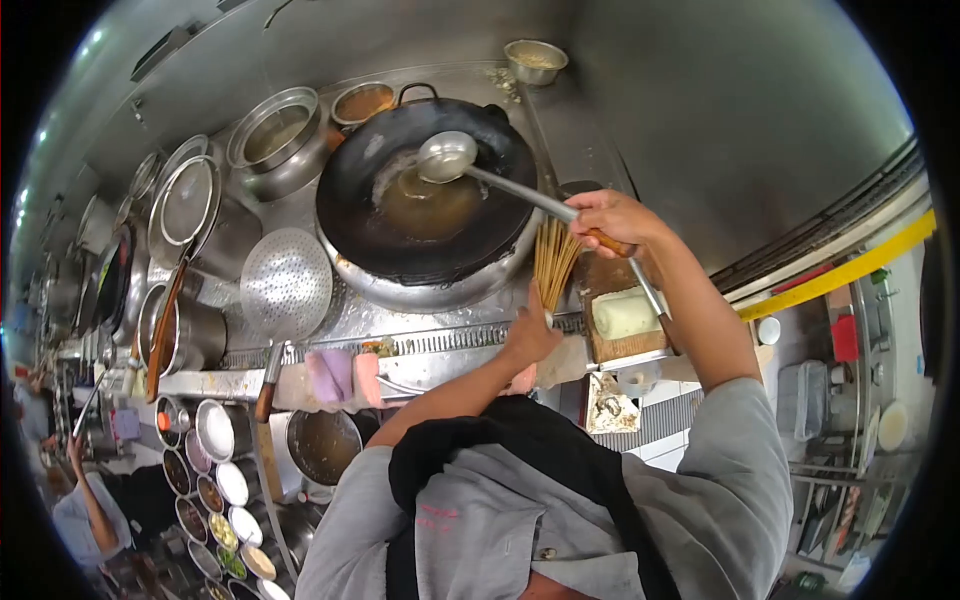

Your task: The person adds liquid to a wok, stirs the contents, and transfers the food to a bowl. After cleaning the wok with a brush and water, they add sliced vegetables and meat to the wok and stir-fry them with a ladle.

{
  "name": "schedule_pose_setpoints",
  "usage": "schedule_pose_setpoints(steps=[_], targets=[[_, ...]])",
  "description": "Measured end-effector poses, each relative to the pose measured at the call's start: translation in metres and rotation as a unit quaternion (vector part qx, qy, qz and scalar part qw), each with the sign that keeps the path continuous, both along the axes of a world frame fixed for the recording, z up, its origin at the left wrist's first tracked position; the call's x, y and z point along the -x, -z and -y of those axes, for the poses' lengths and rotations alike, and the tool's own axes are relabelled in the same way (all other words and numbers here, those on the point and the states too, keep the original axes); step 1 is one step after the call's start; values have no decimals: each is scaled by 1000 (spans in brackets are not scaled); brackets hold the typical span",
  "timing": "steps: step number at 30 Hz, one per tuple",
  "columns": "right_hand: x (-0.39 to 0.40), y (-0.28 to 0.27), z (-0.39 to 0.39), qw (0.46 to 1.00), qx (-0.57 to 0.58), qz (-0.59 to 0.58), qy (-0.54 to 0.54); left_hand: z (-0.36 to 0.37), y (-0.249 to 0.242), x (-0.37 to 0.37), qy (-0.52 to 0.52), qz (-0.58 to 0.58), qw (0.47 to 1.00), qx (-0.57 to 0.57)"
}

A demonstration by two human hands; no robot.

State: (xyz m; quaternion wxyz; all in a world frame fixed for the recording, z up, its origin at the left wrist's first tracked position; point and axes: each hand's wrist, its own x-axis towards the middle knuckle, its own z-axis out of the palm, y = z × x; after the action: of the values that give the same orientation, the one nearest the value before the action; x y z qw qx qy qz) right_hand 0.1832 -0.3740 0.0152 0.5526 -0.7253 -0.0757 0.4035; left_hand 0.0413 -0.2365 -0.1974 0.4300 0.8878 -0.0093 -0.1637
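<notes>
A large black wok (350, 190) holds a shallow pool of brownish liquid. My right hand (615, 222) is closed round the wooden-ended handle of a metal ladle (447, 157), whose bowl hangs over the wok. Near the wok's lower right edge, my left hand (533, 335) is closed at the lower end of a bamboo brush (556, 262), its thin sticks pointing up and away. A rolled pale cloth (627, 313) lies on a board to the right of the brush.
A perforated skimmer (286, 284) lies left of the wok, beside metal pots (218, 240). Behind stand a steel bowl (536, 61) and a container of reddish sauce (364, 102). Ingredient bowls (232, 483) fill the lower left. Another person (92, 515) is at the far left.
</notes>
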Motion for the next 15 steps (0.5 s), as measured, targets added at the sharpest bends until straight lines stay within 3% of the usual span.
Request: schedule_pose_setpoints(steps=[5, 9, 11, 15], targets=[[1, 1, 20, 1000, 24, -5, -9, -97, -52, 20, 67, 12, 989, 135], [-7, 27, 37, 1000, 18, 7, 10, -174, -177, 67, 41, -132, 976, 166], [-2, 33, 40, 999, 15, 12, 34, -200, -209, 76, 10, -96, 970, 224], [23, 28, 31, 996, 61, 60, -7, -231, -213, 37, -74, 47, 987, 137]])
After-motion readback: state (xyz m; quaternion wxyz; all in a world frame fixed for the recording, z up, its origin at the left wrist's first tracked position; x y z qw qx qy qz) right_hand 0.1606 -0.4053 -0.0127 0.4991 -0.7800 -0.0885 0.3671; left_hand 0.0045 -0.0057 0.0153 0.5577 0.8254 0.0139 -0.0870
